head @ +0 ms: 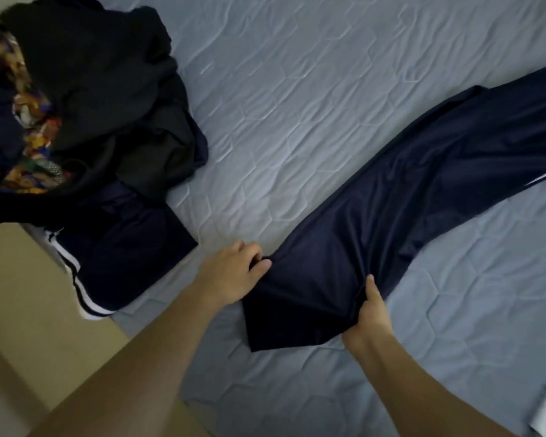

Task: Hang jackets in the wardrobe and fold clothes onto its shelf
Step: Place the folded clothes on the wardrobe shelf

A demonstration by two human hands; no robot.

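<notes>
- Far left, I note a heap of dark clothes [101, 99] on the bed [297, 89], with a patterned orange and purple garment [29, 121] showing in it.
- Just below the heap, I see a folded navy garment with white stripes [123, 247] lying at the bed's edge, partly overhanging it.
- The left hand [234, 272] rests at the near end of the navy trousers [375, 216]; its fingers [249, 250] are curled and the thumb pinches the fabric edge.
- The trousers lie across the quilted blue bedspread, running from the hands up to the right edge of view, where a white stripe shows.
- The right hand [369, 313] grips the trousers' opposite edge, thumb on top, fingers tucked under the cloth and hidden.
- The two hands are near each other, the cloth bunched between them.
</notes>
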